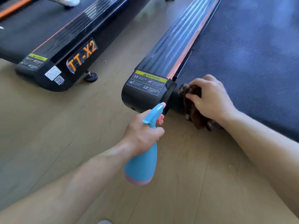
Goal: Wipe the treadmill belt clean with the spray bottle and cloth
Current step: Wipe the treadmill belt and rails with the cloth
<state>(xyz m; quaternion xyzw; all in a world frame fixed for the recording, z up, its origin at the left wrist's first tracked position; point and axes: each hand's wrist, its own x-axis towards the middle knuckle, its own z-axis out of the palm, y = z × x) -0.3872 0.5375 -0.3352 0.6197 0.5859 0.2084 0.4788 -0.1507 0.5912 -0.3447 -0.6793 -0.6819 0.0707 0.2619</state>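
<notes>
Here, at centre right of the frame, the right hand (208, 97) presses a brown cloth (194, 110), fingers curled over it, on the treadmill belt (242, 59) at its rear edge. The left hand (144, 131) grips the spray bottle (144, 152) below. Long, firm, overlapping strokes would serve best; open belt runs toward the upper right, bounded left by the side rail (174, 46).

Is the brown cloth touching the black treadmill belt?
Touching. The head view shows the right hand holding the cloth against the near end of the belt, with no gap between them.
</notes>
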